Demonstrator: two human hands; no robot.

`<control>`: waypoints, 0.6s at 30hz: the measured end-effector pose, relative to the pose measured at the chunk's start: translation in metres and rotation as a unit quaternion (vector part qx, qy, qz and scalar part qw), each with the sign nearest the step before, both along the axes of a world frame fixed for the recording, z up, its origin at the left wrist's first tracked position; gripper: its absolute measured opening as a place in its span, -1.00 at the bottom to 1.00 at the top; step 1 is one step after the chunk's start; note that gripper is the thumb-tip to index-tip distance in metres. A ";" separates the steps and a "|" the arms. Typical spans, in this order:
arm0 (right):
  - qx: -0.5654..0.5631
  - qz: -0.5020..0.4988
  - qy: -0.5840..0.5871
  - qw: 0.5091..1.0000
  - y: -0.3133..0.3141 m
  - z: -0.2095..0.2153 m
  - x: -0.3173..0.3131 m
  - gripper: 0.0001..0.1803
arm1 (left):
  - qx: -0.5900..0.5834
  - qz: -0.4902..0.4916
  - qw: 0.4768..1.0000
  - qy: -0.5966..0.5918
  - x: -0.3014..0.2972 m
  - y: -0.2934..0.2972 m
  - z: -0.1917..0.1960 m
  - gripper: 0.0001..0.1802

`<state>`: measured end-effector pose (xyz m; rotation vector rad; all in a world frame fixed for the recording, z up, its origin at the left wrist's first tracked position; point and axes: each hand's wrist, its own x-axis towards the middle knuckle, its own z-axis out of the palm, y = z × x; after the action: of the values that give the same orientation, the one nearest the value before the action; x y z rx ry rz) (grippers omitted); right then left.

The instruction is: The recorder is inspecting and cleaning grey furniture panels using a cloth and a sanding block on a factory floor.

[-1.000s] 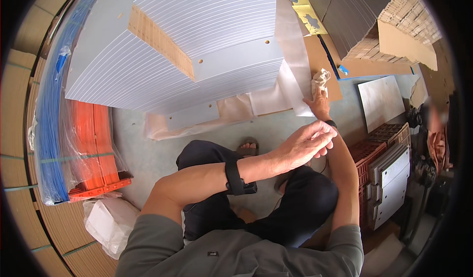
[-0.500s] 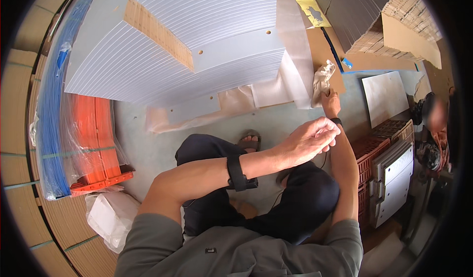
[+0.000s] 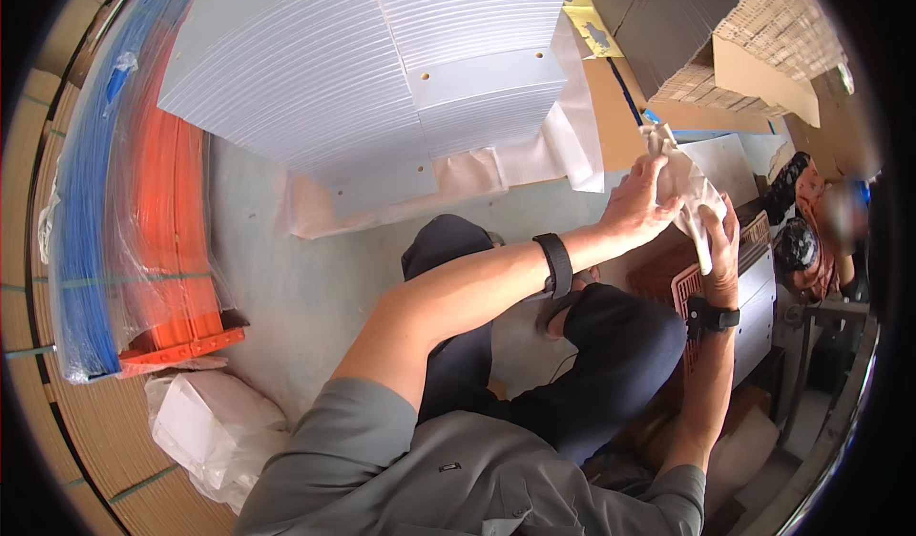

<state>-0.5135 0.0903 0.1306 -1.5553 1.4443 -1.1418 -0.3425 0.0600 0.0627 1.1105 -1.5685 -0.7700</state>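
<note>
A crumpled off-white cloth (image 3: 689, 175) is held up between both hands, in front of the body and to the right, above a red plastic crate (image 3: 686, 286). Its left edge is gripped by the curled fingers of the left hand (image 3: 639, 200), while its narrow lower end is clasped by the right hand (image 3: 722, 245); whether it is a glove or a plain rag cannot be told. The cloth could be dropped if only a thin fold is pinched on either side, and it could be stretched or torn if the hands were pulled apart sharply. Its loose folds could be snagged on the right wristband (image 3: 712, 316) or on the crate's rim, should the hands be lowered. The large stack of pale panels (image 3: 477, 30), standing ahead and to the left, could be scuffed or nudged if the left forearm were swung outward carelessly.
</note>
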 end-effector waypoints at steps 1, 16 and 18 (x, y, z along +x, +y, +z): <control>0.010 -0.006 0.006 1.000 0.015 0.023 0.010 -0.67 | 0.083 -0.109 0.985 0.103 -0.001 0.000 0.001 -0.43; -0.007 -0.024 0.074 0.997 0.106 0.066 0.036 -0.26 | 0.330 -0.477 0.743 0.335 0.017 0.046 0.046 -0.56; -0.047 -0.077 0.070 0.993 0.102 0.050 0.037 -0.36 | 0.335 -0.465 0.761 0.305 0.006 0.040 0.037 -0.52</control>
<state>-0.4767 0.1921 0.1806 -1.6399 1.6483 -1.2268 -0.3367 0.0997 0.0995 0.3256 -1.1975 -2.2455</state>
